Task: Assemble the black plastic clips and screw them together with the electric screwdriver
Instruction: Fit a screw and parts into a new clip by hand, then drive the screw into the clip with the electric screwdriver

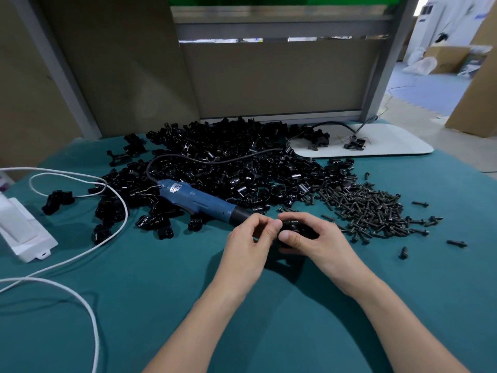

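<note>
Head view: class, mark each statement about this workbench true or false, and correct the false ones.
1. The electric screwdriver lies on the teal cloth. True.
2. The pile of screws lies left of the pile of clips. False: it lies to the right of it.
3. The right hand grips a black clip. True.
4. The white tray holds nothing. False: a few black parts lie on it.
</note>
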Tool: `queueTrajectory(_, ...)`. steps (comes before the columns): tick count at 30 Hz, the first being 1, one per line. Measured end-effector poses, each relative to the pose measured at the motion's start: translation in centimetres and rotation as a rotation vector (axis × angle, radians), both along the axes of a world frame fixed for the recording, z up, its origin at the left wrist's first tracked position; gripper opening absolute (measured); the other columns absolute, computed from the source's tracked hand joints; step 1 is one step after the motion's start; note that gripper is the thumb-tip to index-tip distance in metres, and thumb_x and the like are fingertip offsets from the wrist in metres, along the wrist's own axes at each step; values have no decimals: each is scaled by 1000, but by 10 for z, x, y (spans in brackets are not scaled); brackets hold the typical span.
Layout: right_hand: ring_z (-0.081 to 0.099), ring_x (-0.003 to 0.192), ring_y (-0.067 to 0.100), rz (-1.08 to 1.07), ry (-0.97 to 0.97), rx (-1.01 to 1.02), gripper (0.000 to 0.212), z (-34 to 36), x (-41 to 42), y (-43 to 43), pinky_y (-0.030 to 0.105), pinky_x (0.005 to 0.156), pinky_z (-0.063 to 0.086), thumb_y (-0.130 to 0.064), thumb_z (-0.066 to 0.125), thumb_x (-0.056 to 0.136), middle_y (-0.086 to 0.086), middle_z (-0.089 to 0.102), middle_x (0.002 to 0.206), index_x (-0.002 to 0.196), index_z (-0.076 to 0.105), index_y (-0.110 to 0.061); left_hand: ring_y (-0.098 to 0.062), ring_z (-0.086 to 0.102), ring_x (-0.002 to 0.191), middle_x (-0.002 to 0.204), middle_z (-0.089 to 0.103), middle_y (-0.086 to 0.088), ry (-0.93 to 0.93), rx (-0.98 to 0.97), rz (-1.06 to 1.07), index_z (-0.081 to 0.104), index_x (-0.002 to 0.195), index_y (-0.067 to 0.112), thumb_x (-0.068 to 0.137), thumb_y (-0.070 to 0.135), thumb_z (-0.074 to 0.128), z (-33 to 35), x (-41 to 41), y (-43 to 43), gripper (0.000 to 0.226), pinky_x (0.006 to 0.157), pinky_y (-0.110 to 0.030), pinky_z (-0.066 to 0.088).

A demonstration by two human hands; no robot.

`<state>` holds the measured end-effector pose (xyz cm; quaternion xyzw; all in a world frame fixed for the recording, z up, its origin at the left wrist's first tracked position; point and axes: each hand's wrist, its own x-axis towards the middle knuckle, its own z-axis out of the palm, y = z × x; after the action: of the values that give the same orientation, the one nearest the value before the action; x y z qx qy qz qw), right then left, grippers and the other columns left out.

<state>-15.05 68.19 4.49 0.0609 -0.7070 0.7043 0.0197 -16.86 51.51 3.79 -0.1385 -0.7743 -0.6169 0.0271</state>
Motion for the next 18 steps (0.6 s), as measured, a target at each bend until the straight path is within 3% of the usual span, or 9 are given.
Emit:
queueTrajectory(2,76,99,21,-25,-16,-71,31,-1,-1,0,31,81,63,-31,82,76,6,78,103,105,79,-21,-2,66,82,87,72,14,65,-36,67,67,94,34,103,46,51,3,1,-1,21,74,-19,51)
queueTrajectory(4,75,99,25,-43,-34,-120,29,-1,-1,1,34,83,63,-34,82,74,11,77,104,101,81,-23,2,62,84,90,69,13,107,-28,284,61,101,35,103,45,49,10,-4,-7,16,73,-12,46)
queueTrajectory(5,75,100,26,-49,-41,-140,29,-1,-1,2,35,83,63,-36,82,74,11,77,105,100,80,-24,3,61,87,92,67,13,80,5,413,57,108,32,103,44,50,14,-10,-14,15,77,-14,46)
queueTrajectory(7,76,100,26,-71,-48,-170,29,-1,-2,4,35,84,63,-39,81,74,10,77,106,99,80,-27,-8,62,94,102,64,8,-100,90,584,45,124,18,102,41,53,23,-28,-28,33,87,-30,49)
queueTrajectory(9,76,100,26,-103,-52,-199,27,0,-4,5,33,83,63,-39,81,75,10,78,104,99,80,-28,-22,66,88,105,64,-8,-291,135,615,34,120,11,100,40,56,33,-45,-38,42,85,-41,56)
queueTrajectory(13,76,96,24,-203,-64,-241,14,-1,-8,6,32,82,63,-29,80,85,10,78,100,99,80,-28,-28,71,57,91,68,-17,-391,-246,608,34,116,5,96,49,59,50,-66,-48,54,67,-43,64)
queueTrajectory(16,77,93,22,-261,-65,-238,12,-1,-10,9,31,82,63,-26,79,89,8,78,97,100,80,-31,-33,69,48,87,69,-22,-496,-343,618,30,130,-5,95,47,62,57,-76,-43,71,55,-43,62)
queueTrajectory(18,77,93,21,-286,-63,-247,12,-1,-11,10,30,82,63,-25,79,90,9,78,96,99,80,-32,-34,68,50,93,68,-22,-550,-300,652,13,146,-6,95,40,66,59,-80,-34,87,55,-42,62)
